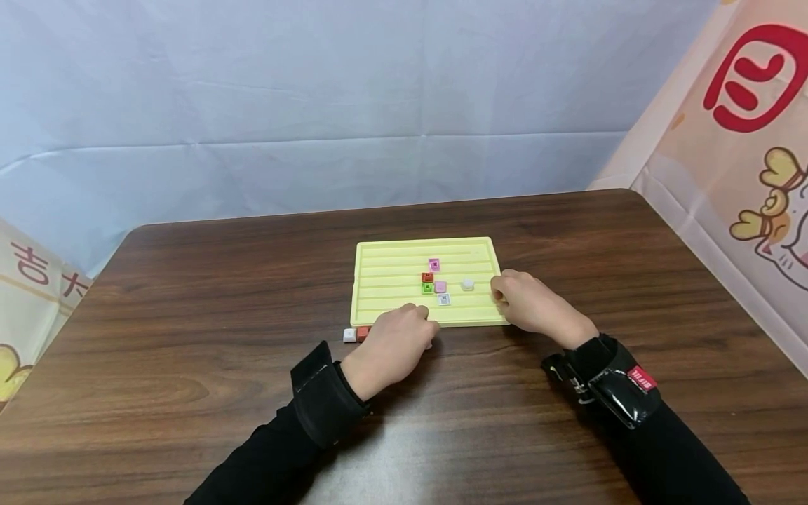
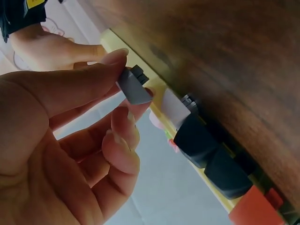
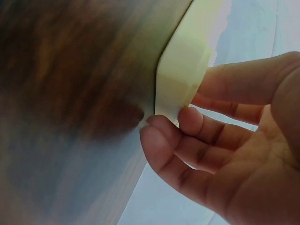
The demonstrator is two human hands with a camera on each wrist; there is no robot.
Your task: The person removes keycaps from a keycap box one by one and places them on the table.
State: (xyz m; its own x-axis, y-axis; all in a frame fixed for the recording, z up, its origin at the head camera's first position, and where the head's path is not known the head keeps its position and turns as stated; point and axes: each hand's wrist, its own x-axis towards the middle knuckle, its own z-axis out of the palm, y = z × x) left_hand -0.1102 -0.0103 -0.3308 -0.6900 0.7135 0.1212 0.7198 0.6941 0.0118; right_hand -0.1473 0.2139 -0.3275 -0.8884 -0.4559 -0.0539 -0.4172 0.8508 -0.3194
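Note:
My left hand is at the near edge of a pale yellow ridged tray. In the left wrist view, its thumb and forefinger pinch a small grey keycap with a dark stem. Along that edge stand a white keycap, two dark keycaps and a red keycap. At the tray's right edge my right hand grips the rim between thumb and curled fingers, shown closely in the right wrist view. The head view hides the grey keycap behind the left hand.
On the tray lie several small keycaps: a magenta one, a red one, a green one, a pink one and white ones. Another white keycap sits by the tray's near-left corner on the brown table.

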